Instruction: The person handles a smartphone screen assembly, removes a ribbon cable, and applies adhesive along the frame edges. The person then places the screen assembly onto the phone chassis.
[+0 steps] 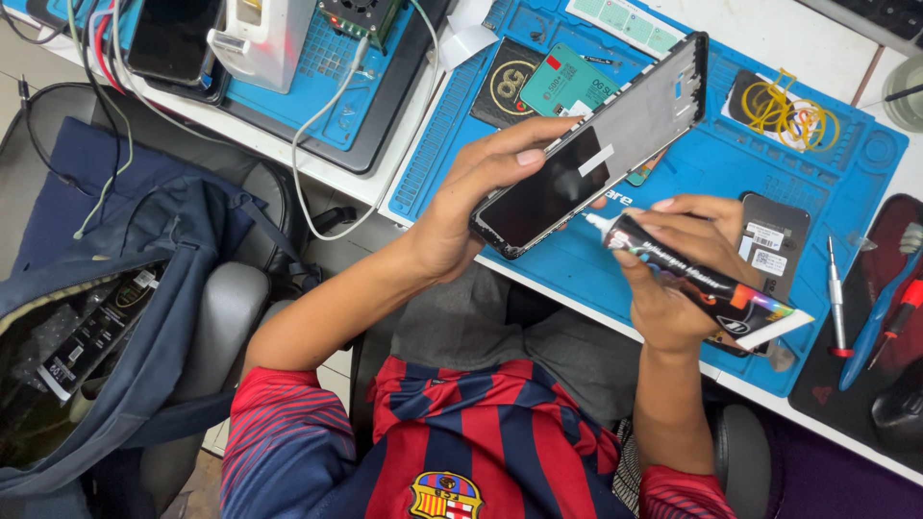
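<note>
The left hand [466, 207] is closed around the lower end of a phone frame [596, 144], thumb lying along the near long edge and fingers wrapped behind. The frame is held in the air above the blue repair mat [846, 183] on the desk [798, 38]. Its long axis runs diagonally: the gripped end points down toward the person's body, the free end points up and away to the right of the left hand. The inner face (dark at the gripped half, pale metal at the far half) is turned toward the camera.

The right hand [678, 279] is closed around a black adhesive tube [692, 279], just below the frame. The tube's long axis also lies diagonally; its white nozzle [598, 224] points up-left and sits just beside the frame's lower long edge, whether touching cannot be told. The flat crimped tail points down-right, past the heel of the right hand.

Beyond the right hand lie a dark phone back cover [779, 240], a screwdriver [836, 298] and yellow rubber bands [784, 111]. Left of the left hand sits an open navy backpack [144, 288].
</note>
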